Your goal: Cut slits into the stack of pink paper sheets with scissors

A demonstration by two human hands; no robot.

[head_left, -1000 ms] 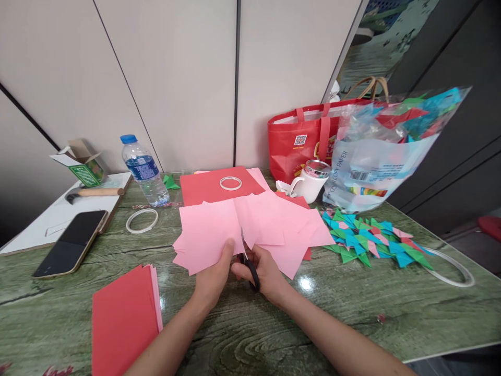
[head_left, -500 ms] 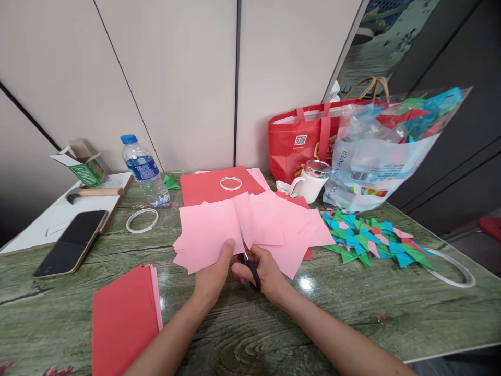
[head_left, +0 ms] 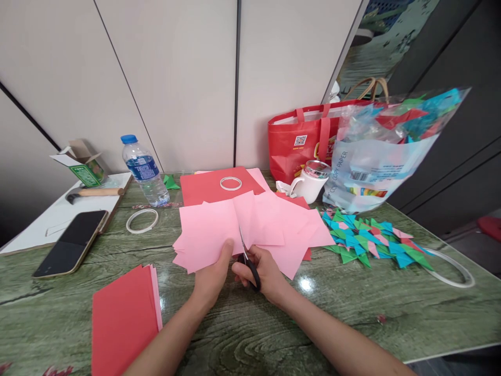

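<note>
My left hand [head_left: 213,274] grips a sheaf of pink paper [head_left: 207,230], thumb on top and the other fingers hidden underneath. Black-handled scissors [head_left: 252,271] sit in my right hand [head_left: 266,271], fingers wrapped round the handles. Their blades reach up into the pink paper, and a cut strip right of the blades leans away. More pink sheets [head_left: 293,230] lie spread behind and to the right, over some red paper. A red sheet [head_left: 203,188] with a white tape ring [head_left: 230,183] on it lies at the back.
At left are a phone [head_left: 72,243], a hammer [head_left: 96,192], a water bottle [head_left: 144,169], another tape ring [head_left: 142,221] and a red paper stack [head_left: 123,318]. At right are a white mug [head_left: 311,185], folded paper pieces [head_left: 368,237], a plastic bag [head_left: 376,162] and a red bag [head_left: 285,143].
Both hands stay almost in place. The scissor blades look slightly more closed in the pink paper; otherwise the scene is the same.
</note>
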